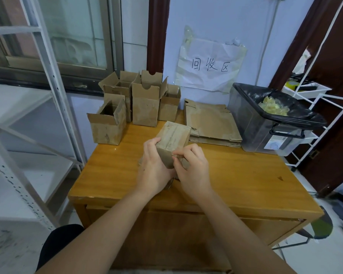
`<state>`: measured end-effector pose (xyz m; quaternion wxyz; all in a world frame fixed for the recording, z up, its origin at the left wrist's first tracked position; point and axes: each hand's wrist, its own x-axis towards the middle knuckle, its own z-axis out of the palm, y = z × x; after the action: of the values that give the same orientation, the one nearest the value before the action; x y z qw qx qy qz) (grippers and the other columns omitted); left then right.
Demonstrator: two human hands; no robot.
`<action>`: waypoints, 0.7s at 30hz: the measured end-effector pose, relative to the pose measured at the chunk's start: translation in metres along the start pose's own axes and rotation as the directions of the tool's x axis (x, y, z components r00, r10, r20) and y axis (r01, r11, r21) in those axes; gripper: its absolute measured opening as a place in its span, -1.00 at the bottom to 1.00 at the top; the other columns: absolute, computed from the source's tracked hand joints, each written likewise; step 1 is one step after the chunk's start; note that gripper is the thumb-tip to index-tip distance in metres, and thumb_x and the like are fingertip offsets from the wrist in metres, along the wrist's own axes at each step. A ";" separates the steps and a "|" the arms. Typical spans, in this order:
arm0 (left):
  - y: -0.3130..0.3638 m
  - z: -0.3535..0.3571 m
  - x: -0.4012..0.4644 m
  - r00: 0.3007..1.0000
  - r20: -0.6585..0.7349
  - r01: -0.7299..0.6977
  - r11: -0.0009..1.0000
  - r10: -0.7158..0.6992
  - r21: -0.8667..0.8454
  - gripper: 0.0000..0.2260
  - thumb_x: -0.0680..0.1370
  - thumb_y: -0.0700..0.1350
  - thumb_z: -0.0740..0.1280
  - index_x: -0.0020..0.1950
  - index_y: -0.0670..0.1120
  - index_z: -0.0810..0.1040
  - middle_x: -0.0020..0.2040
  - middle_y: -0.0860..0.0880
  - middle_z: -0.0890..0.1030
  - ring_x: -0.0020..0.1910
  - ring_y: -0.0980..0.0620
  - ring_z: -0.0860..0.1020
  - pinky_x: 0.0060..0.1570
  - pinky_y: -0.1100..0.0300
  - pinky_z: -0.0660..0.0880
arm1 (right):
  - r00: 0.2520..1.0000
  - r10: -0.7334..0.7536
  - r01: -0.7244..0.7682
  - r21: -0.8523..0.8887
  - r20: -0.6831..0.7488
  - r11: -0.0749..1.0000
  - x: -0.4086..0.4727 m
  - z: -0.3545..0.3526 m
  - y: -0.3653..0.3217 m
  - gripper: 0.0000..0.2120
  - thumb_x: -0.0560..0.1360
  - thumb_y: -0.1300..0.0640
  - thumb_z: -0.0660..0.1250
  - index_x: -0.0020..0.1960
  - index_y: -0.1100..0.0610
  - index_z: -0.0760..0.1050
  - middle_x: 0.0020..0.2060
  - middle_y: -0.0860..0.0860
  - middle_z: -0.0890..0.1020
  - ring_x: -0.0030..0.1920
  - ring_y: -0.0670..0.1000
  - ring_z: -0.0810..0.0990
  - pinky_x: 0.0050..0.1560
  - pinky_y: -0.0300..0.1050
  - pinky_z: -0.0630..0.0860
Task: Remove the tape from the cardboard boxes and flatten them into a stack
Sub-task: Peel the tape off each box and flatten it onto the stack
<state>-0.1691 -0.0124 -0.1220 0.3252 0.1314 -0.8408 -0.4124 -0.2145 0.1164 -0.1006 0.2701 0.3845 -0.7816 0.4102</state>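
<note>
Gripping one taped box [173, 138], both hands [172, 171] pinch.

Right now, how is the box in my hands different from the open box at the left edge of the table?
The held box is closed, its flaps shut along a seam, and tilted off the table between both hands. The open box stands upright on the table, flaps up, inside showing, untouched. Both are worn brown cardboard.

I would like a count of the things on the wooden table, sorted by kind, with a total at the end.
Closed box held in both hands: 1
Open upright boxes at the back left: 5, as far as the overlap lets me tell
Stack of flattened cardboard: 1
Plastic bin with black liner: 1
Total: 8
</note>
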 end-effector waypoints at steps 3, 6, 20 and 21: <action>-0.003 -0.001 0.001 1.000 0.022 0.003 1.000 -0.002 -0.013 -0.09 0.34 0.03 0.68 0.46 0.18 0.12 0.47 0.01 0.29 0.38 -0.03 0.44 0.15 -0.07 0.63 | 1.000 -0.016 0.016 0.012 0.027 1.000 0.002 -0.003 0.002 -0.83 0.46 0.33 0.48 0.00 0.14 0.65 -0.12 -0.13 0.49 -0.06 -0.08 0.47 -0.03 -0.39 0.37; -0.004 -0.002 0.001 0.999 0.040 -0.014 1.000 0.014 -0.012 -0.08 0.32 0.04 0.68 0.46 0.17 0.13 0.46 0.00 0.29 0.35 -0.03 0.46 0.12 -0.08 0.64 | 0.998 -0.058 0.058 0.007 0.039 0.998 0.006 -0.005 0.004 -0.82 0.41 0.38 0.48 -0.05 0.17 0.65 -0.17 -0.09 0.50 -0.12 -0.05 0.50 -0.09 -0.30 0.44; -0.022 -0.030 0.019 0.948 0.318 0.058 0.980 0.006 -0.191 -0.05 0.28 0.09 0.70 0.45 0.27 0.15 0.41 0.13 0.36 0.37 0.11 0.44 0.26 0.01 0.59 | 0.904 -0.131 0.126 0.038 0.407 0.991 0.045 -0.054 -0.001 -0.58 0.47 0.18 0.51 0.32 0.07 0.61 0.01 -0.07 0.65 0.01 -0.15 0.58 0.13 -0.27 0.56; -0.024 -0.034 0.021 0.936 0.351 0.058 0.979 0.014 -0.193 -0.05 0.27 0.10 0.70 0.45 0.28 0.14 0.41 0.13 0.37 0.37 0.11 0.44 0.29 0.00 0.57 | 0.902 -0.117 0.101 0.059 0.416 0.993 0.046 -0.056 -0.002 -0.56 0.47 0.15 0.51 0.34 0.06 0.59 0.02 -0.09 0.66 0.03 -0.17 0.59 0.15 -0.23 0.56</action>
<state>-0.1640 -0.0583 -0.1158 0.1771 0.0316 -0.8379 -0.5153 -0.2328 0.1454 -0.0369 0.1115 0.5115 -0.7911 0.3165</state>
